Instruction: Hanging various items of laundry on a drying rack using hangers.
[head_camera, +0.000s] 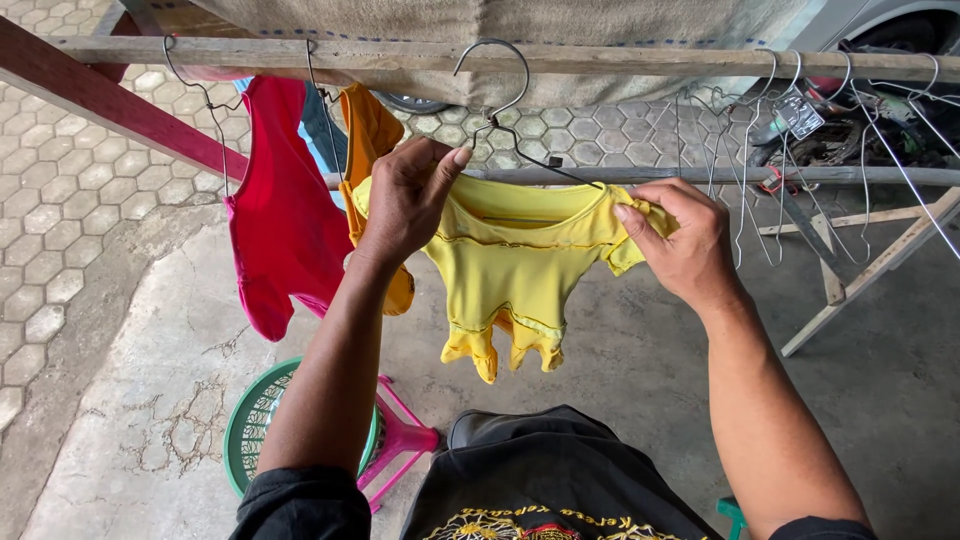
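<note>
Seen from above, looking down a person's own two bare forearms, a small yellow child's top (510, 270) is held up in front of a wooden drying rack. The left hand (408, 200) is closed on the top's left shoulder, thumb and fingers pinching the cloth near the neckline. The right hand (685, 240) is closed on the top's right shoulder and short sleeve, fingers curled over the fabric. A wire hanger (505, 105) sits inside the neck of the top; its hook curves up in front of the upper wooden rail (620, 60), and I cannot tell whether it rests on that rail. The top hangs slack between the two hands, its ruffled hem pointing down. Just to the left, touching or nearly touching the left hand, an orange garment (372, 130) hangs on its own hanger, and beside that a red garment (285, 220) hangs from the same rail. To the right, a cluster of bare wire hangers (800, 130) hangs along the rail. Below, on the cracked concrete floor (150, 400), a round green basket (252, 420) sits next to a pink plastic stool (400, 440), both partly hidden by the left forearm.
</note>
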